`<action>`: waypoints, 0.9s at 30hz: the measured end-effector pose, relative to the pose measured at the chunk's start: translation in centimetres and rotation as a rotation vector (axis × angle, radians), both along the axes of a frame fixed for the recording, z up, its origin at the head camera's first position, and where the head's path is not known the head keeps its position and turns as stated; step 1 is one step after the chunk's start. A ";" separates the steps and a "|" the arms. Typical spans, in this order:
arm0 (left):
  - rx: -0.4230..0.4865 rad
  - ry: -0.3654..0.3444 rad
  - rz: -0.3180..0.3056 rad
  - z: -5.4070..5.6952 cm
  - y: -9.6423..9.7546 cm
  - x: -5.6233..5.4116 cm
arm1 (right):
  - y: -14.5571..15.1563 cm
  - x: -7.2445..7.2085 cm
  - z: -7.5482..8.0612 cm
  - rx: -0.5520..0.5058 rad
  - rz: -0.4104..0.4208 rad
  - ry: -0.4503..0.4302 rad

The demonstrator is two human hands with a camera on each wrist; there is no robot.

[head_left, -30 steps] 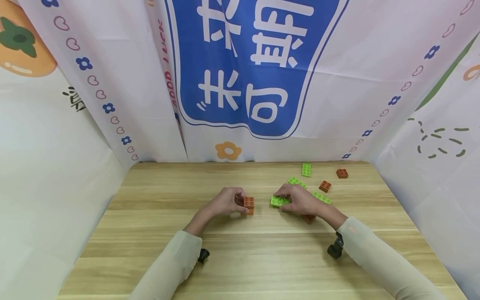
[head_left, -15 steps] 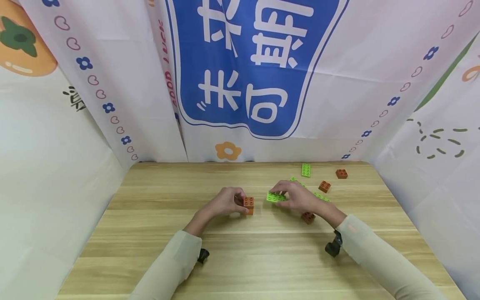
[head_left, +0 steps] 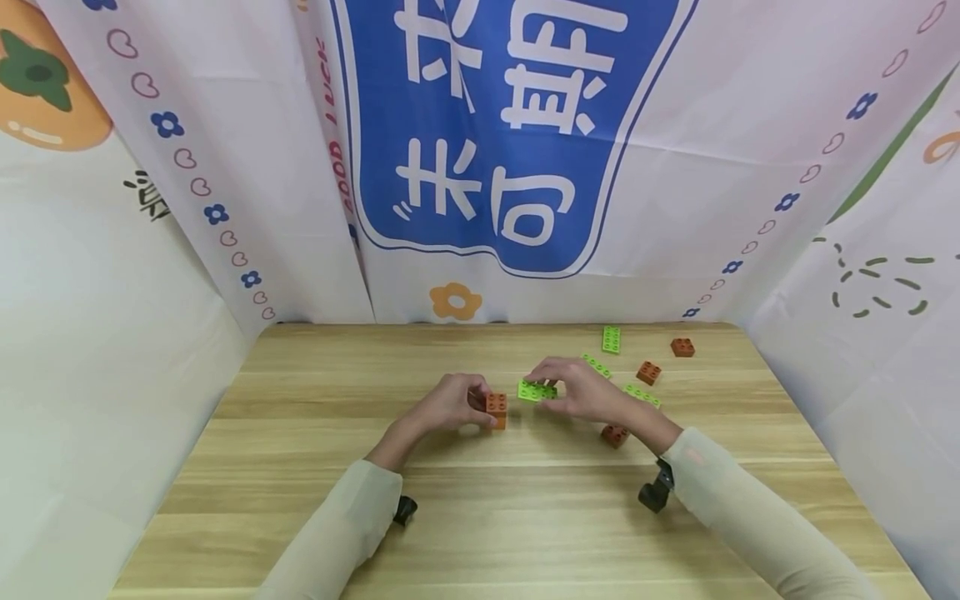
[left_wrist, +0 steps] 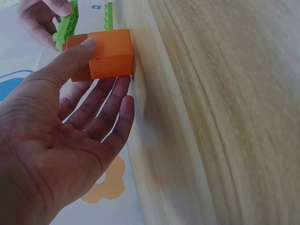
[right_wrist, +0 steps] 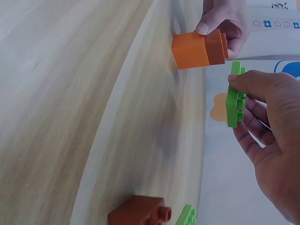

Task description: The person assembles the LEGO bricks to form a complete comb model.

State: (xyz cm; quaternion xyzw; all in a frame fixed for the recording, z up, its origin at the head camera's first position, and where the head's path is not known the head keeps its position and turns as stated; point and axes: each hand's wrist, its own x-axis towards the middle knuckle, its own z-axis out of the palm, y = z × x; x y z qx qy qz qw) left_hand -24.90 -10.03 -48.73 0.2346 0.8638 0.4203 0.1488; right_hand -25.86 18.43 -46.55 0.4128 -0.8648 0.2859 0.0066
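Note:
My left hand [head_left: 450, 402] grips a small stack standing on the table, thumb on one side and fingers on the other. The stack is an orange toy building block [left_wrist: 112, 54] with a brown studded block [right_wrist: 215, 48] on top. My right hand [head_left: 587, 392] pinches a flat lime-green building brick [head_left: 532, 391] between thumb and fingers. This brick is raised off the table, just right of the stack and apart from it. In the right wrist view its studs [right_wrist: 240, 104] face the palm side, and its plain edge faces the camera.
Several loose pieces lie on the wooden table [head_left: 480, 517] to the right: a brown block [head_left: 615, 435] under the right forearm, another brown block [head_left: 649, 372], and a green brick [head_left: 612, 339] near the back edge. Printed cloth [head_left: 660, 208] hangs behind the table and along both sides.
My right hand has lifted the green brick off the table and carried it left toward the stack. The left hand has stayed on the stack, nearly still.

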 end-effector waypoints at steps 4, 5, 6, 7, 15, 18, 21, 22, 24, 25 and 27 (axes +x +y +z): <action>0.003 0.003 -0.005 0.2 0.0 0.0 | -0.5 0.0 0.5 -0.004 0.005 0.002; 0.002 0.004 -0.006 0.2 -0.1 -0.1 | -0.6 -0.1 0.5 -0.003 0.005 0.002; 0.003 0.003 -0.005 0.1 -0.1 -0.1 | -0.7 0.0 0.6 -0.004 0.006 0.002; 0.002 0.004 -0.005 0.1 -0.1 -0.1 | -0.8 0.0 0.6 -0.001 0.007 0.003; -0.005 0.000 -0.011 -0.1 -0.2 -0.1 | -1.8 0.2 0.7 -0.003 0.024 -0.010; 0.005 0.003 -0.014 -0.1 -0.2 -0.1 | -2.2 0.3 0.6 0.000 0.032 0.003; 0.014 0.011 -0.021 -0.1 -0.3 -0.1 | -2.6 0.3 0.5 0.007 0.042 0.015; 0.015 0.013 -0.021 -0.1 -0.3 -0.1 | -2.8 0.3 0.5 0.006 0.045 0.014; 0.012 0.013 -0.023 -0.1 -0.3 -0.1 | -3.1 0.2 0.4 -0.003 0.058 0.008; 0.009 0.012 -0.023 0.0 -0.3 -0.1 | -3.2 0.2 0.3 -0.009 0.065 0.007; 0.003 0.012 -0.025 0.0 -0.3 0.0 | -3.4 0.1 0.2 -0.022 0.077 0.003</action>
